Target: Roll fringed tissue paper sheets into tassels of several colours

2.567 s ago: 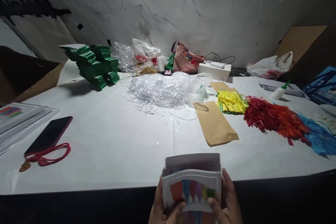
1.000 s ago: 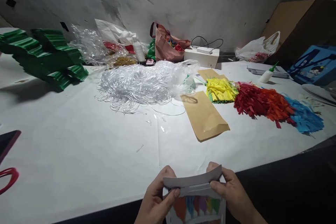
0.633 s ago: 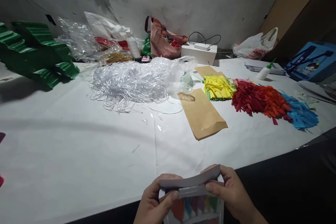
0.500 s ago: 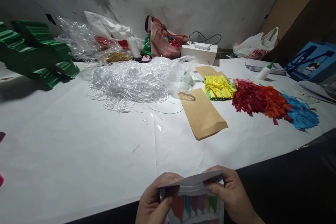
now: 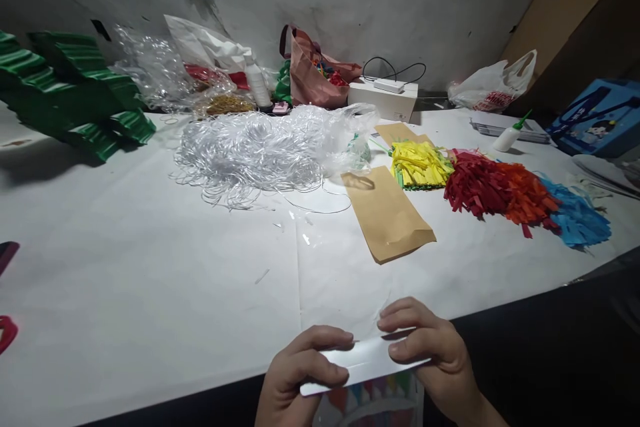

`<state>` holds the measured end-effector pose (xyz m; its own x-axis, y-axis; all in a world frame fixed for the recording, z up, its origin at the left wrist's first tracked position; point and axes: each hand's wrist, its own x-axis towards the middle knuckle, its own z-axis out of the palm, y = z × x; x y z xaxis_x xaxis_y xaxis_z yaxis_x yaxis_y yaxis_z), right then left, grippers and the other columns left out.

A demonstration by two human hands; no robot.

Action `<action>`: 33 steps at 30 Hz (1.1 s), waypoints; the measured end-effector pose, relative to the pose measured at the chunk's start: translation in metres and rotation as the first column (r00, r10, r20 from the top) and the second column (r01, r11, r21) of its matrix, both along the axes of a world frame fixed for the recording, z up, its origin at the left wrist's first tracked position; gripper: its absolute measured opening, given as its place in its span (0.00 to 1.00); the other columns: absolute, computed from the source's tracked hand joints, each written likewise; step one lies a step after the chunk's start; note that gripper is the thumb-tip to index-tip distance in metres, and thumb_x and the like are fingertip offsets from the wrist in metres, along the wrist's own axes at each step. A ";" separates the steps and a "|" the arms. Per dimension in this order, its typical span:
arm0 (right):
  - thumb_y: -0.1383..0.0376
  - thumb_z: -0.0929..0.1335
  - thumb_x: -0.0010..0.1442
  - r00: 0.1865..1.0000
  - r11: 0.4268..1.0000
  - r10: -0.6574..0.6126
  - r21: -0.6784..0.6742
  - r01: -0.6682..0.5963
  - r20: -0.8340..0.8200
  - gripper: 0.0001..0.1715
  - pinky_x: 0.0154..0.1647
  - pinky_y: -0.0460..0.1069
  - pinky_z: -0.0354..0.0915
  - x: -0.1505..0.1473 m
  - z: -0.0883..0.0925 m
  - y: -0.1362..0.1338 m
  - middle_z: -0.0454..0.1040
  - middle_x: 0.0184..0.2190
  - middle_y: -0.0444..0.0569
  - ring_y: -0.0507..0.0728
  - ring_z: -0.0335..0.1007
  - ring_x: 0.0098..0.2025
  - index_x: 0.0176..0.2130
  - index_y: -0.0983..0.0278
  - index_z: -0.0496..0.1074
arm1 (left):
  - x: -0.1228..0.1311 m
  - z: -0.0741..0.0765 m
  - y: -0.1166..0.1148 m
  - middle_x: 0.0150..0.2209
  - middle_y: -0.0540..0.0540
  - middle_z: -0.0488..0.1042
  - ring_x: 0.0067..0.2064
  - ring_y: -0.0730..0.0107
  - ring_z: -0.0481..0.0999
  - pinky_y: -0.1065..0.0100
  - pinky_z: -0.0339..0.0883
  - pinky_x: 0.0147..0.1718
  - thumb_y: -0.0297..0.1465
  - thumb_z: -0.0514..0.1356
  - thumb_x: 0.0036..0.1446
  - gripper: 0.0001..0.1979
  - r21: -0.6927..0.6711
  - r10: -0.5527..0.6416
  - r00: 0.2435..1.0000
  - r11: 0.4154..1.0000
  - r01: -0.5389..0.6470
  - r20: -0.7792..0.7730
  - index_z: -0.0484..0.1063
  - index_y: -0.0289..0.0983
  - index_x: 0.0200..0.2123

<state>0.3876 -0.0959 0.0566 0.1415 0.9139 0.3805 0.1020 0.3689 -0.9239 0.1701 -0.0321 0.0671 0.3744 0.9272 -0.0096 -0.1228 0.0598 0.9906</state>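
Note:
At the table's front edge, both hands grip a clear plastic packet (image 5: pixel 377 407) with a white card header (image 5: pixel 367 365) along its top. Coloured tassel shapes in orange, blue, red, purple and green show through the packet, whose lower end runs out of view. My left hand (image 5: pixel 307 370) pinches the header's left end between thumb and fingers. On the right end, my right hand (image 5: pixel 433 353) has its thumb and fingers closed on the header, with the upper fingers lifted a little. The brown paper envelope (image 5: pixel 393 217) lies just beyond the hands.
A heap of white cord (image 5: pixel 245 153) spreads over the table (image 5: pixel 175 300). Yellow (image 5: pixel 420 163), dark red (image 5: pixel 477 183), orange (image 5: pixel 530 193) and blue (image 5: pixel 575 213) paper tassels lie to the right. Behind stand a glue bottle (image 5: pixel 509 137), a pink bag (image 5: pixel 315 73) and a white box (image 5: pixel 385 99). A green stack (image 5: pixel 75 100) is far left.
The white header has tipped over toward me, so its broad face now shows and covers the packet's top. My right hand's fingers have shifted and lifted.

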 end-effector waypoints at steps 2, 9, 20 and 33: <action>0.72 0.70 0.63 0.979 0.993 0.001 0.115 -0.025 0.202 0.19 0.50 0.62 0.73 0.007 0.003 0.002 0.82 0.44 0.47 0.64 0.76 0.50 0.46 0.49 0.80 | -0.002 0.002 0.002 0.45 0.39 0.81 0.44 0.49 0.80 0.58 0.75 0.42 0.46 0.70 0.52 0.14 -0.017 -0.048 0.999 0.999 0.048 -0.002 0.83 0.43 0.26; 0.75 0.63 0.67 0.641 0.900 -0.264 0.423 -0.105 0.721 0.19 0.55 0.60 0.72 0.018 0.004 0.007 0.80 0.51 0.55 0.60 0.77 0.53 0.53 0.63 0.73 | -0.002 0.001 0.006 0.43 0.38 0.83 0.47 0.50 0.81 0.62 0.78 0.42 0.41 0.70 0.55 0.09 0.087 -0.091 0.988 0.991 0.103 -0.123 0.82 0.42 0.34; 0.73 0.61 0.71 0.400 0.864 -0.342 0.452 -0.222 0.850 0.18 0.54 0.59 0.73 0.024 0.010 0.009 0.79 0.50 0.60 0.63 0.76 0.53 0.53 0.72 0.75 | 0.003 -0.009 0.001 0.42 0.41 0.84 0.45 0.58 0.83 0.66 0.80 0.40 0.39 0.65 0.62 0.09 0.131 -0.072 0.996 0.988 0.078 -0.043 0.82 0.41 0.39; 0.71 0.62 0.71 0.524 0.951 0.032 0.135 -0.277 0.851 0.15 0.44 0.53 0.71 0.018 0.052 0.018 0.80 0.44 0.56 0.56 0.77 0.39 0.54 0.66 0.71 | 0.008 -0.019 -0.004 0.46 0.40 0.79 0.44 0.61 0.82 0.71 0.78 0.31 0.37 0.61 0.66 0.12 0.115 -0.171 0.985 0.979 0.170 -0.007 0.75 0.42 0.49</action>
